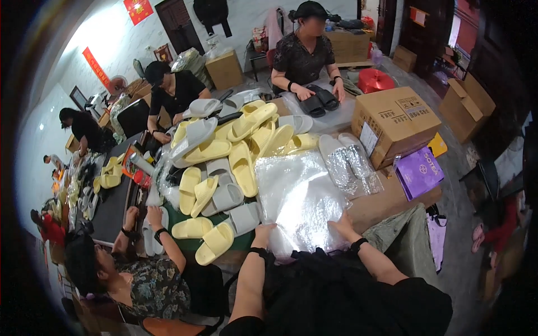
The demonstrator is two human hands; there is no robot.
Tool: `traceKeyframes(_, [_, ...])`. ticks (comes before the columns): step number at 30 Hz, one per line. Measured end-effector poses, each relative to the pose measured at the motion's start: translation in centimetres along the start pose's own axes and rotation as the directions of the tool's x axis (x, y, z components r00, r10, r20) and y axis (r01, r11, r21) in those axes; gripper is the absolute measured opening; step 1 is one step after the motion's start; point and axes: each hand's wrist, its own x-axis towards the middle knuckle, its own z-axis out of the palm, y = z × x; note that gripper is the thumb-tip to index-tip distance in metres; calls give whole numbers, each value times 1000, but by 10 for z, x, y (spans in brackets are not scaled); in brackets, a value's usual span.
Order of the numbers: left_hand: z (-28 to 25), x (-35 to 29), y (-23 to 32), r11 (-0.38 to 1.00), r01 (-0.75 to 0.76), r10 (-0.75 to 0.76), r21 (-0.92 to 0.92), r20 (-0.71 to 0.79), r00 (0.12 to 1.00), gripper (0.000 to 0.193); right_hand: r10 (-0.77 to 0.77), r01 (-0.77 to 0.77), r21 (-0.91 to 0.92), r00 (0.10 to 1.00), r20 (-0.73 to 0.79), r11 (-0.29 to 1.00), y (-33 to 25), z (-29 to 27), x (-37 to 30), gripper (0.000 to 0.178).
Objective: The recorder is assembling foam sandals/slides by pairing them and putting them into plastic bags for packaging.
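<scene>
A stack of clear plastic bags (300,193) lies flat at the table's near edge, shining under the light. At its near left edge my left hand (264,234) is closed on it, the fingers partly hidden. My right hand (343,225) grips the near right side, with the thumb on top. Just beyond the stack, to the right, a pair of light grey slippers (343,159) sits in clear plastic. To the left rises a heap of loose yellow slippers (242,168) and grey slippers (224,197).
A cardboard box (392,123) and a purple bag (419,172) stand at the right. Across the table a person (305,53) handles black slippers (318,102). Another person (151,285) works close on my left, with more people beyond. A grey-green sack (403,238) hangs near my right arm.
</scene>
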Motion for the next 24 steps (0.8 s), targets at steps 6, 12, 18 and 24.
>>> traceKeyframes(6, [-4,-11,9,897,-55,152,439,-189,970,55,-136,-32,-496,945,-299,867,-46,15,-28,91])
traceKeyframes(12, [-19,-37,49,736,62,415,674,-521,746,71,-631,629,-437,758,164,643,-66,51,-36,49])
traceKeyframes(18, [-134,-29,37,775,265,498,574,-812,304,80,-570,721,-480,691,444,500,-75,88,-53,40])
traceKeyframes(24, [-205,-39,39,943,209,119,260,-847,517,100,-527,668,-514,743,414,538,-63,98,-45,46])
